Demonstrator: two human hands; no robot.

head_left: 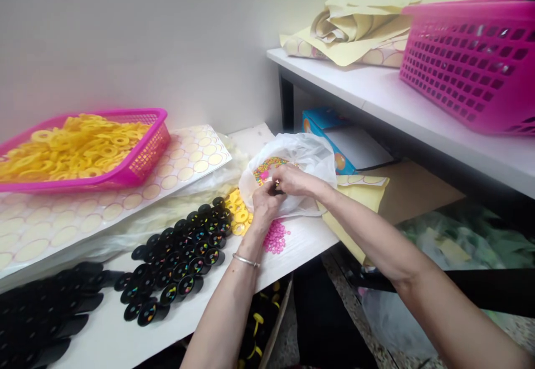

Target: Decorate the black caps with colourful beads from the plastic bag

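At the mouth of a white plastic bag (307,154) of small multicoloured beads (270,164), my two hands meet. My left hand (266,202), with a silver bangle on its wrist, is closed on a small black cup (276,188), mostly hidden by fingers. Over that cup, my right hand (292,180) has its fingers pinched together; what they hold is hidden. Left of my left hand stand several black cups (179,270) with coloured bits inside. Yellow rings (238,213) lie beside the bag, and pink beads (276,237) are heaped below my hands.
A pink basket (161,129) of yellow rings sits on sticker sheets (200,154) at the left. More black cups (45,307) crowd the lower left. A white shelf (351,87) juts in from the right, bearing another pink basket (463,68). Behind the bag is a blue box (324,124).
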